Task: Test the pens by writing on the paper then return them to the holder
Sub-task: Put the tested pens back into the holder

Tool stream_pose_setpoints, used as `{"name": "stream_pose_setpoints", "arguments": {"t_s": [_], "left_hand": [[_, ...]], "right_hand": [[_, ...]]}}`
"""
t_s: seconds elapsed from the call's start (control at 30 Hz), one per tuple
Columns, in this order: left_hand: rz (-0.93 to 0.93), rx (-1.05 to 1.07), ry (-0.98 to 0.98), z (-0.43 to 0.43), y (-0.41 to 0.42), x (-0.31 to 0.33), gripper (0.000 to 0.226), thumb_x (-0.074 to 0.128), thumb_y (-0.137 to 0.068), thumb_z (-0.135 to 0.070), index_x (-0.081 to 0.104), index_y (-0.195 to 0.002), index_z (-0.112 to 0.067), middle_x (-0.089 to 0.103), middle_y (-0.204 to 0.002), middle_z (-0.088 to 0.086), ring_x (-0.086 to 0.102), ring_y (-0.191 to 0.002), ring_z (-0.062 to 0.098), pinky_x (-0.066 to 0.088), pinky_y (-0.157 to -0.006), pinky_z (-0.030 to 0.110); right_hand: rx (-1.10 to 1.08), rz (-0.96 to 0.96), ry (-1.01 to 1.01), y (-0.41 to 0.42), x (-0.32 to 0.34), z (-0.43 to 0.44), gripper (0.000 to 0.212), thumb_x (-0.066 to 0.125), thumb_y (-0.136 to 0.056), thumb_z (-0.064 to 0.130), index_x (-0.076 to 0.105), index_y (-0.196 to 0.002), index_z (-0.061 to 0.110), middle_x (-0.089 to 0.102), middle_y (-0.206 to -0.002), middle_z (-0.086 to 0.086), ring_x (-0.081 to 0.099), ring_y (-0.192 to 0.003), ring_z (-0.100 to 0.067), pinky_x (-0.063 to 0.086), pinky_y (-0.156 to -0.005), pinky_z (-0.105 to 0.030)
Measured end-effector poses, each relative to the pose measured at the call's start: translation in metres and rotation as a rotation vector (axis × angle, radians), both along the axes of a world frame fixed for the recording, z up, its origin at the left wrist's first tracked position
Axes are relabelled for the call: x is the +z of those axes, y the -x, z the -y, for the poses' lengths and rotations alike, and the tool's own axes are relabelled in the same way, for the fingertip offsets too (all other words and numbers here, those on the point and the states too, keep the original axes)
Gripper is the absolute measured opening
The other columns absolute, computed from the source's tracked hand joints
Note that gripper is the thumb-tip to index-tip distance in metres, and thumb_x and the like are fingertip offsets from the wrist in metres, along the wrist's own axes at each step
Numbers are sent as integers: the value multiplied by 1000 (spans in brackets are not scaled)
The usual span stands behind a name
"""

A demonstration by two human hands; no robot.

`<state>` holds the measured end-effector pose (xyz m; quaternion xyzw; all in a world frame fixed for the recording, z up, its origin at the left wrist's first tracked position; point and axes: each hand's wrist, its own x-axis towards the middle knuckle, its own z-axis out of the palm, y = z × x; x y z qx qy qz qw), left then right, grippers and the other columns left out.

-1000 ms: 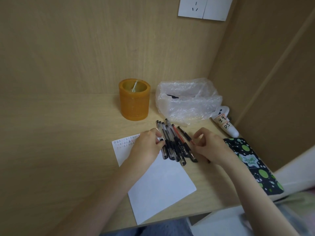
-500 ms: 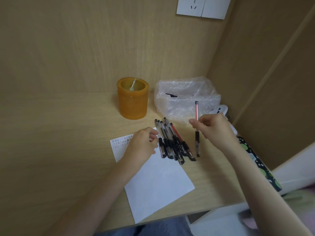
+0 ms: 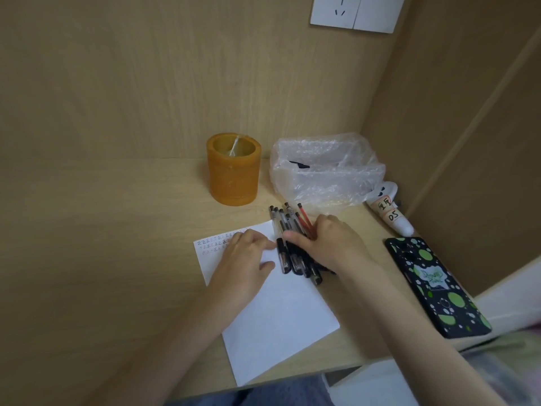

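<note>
Several black and red pens (image 3: pixel 282 230) lie in a bundle on the wooden desk, over the right corner of a white paper (image 3: pixel 278 317) with small written marks at its top left. My right hand (image 3: pixel 330 244) lies over the bundle. Its thumb reaches across the black pens and its fingers curl by the red ones, hiding the pens' middles. Resting flat on the paper, my left hand (image 3: pixel 244 260) has its fingertips next to the leftmost pen. An orange round pen holder (image 3: pixel 234 174) stands behind, holding no pens.
A crumpled clear plastic bag (image 3: pixel 325 171) sits right of the holder. A white labelled tube (image 3: pixel 390 212) and a black, green-spotted phone (image 3: pixel 436 285) lie along the right wall. A wall socket (image 3: pixel 354 11) is above. The desk's front edge is near my arms.
My right hand, which held a red pen up above the desk, has come down onto the bundle with it. My left hand stayed on the paper.
</note>
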<state>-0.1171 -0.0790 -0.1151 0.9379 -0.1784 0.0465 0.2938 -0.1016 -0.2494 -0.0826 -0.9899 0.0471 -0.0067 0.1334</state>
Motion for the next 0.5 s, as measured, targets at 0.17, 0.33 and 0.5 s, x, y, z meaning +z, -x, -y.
{"name": "stream_pose_setpoints", "arguments": {"t_s": [0.17, 0.33, 0.5], "left_hand": [[9, -20, 47, -4, 2, -1, 34, 60, -88, -18, 53, -121, -16, 50, -125, -2, 38, -121, 13, 24, -98, 17], [17, -28, 53, -10, 4, -3, 40, 60, -88, -19, 51, -127, -13, 48, -130, -2, 37, -125, 12, 22, -99, 14], [21, -37, 47, -14, 4, -1, 39, 60, -88, -19, 51, -126, -14, 48, -130, -3, 37, -125, 11, 22, -98, 12]], "right_hand": [[-25, -104, 79, 0, 1, -26, 94, 55, -77, 71, 35, -135, 0, 41, -133, -14, 39, -123, -31, 39, -97, -36], [-8, -180, 59, 0, 4, -30, 71, 62, -81, 42, 32, -131, 3, 40, -132, -14, 40, -121, -31, 39, -88, -33], [65, -173, -16, 2, 6, -23, 38, 60, -84, 19, 40, -114, 4, 52, -114, -14, 55, -101, -31, 37, -69, -30]]}}
